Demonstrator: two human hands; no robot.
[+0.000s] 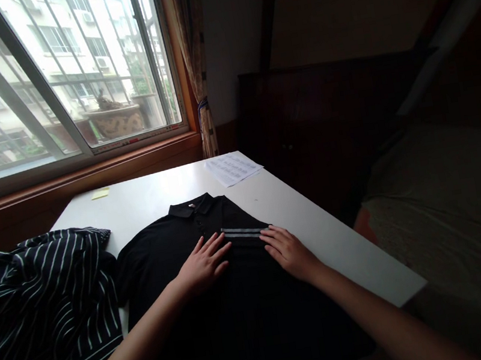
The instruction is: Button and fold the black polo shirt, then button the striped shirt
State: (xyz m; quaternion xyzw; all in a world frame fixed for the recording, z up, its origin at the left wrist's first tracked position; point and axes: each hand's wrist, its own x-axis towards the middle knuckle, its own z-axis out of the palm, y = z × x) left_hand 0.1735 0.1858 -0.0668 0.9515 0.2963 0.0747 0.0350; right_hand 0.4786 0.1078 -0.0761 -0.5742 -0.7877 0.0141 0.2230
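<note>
A black polo shirt [157, 260] lies spread on the white table, its collar pointing toward the window side. Its right-hand sleeve is folded inward across the chest, showing two grey stripes near the cuff. My left hand [203, 262] rests on the shirt's chest below the button placket, fingers spread, by the inner end of the stripes. At the outer end of the stripes my right hand [291, 251] lies on the folded sleeve, fingers stretched out. Neither hand grips the cloth visibly. The lower part of the shirt is very dark and partly hidden by my forearms.
A crumpled black-and-white striped garment [53, 295] lies at the left of the table [321, 225]. Printed paper sheets [232, 169] lie at the far corner, and a yellow note [100, 193] near the window. Beyond stand a barred window [80, 65] and a curtain [195, 59].
</note>
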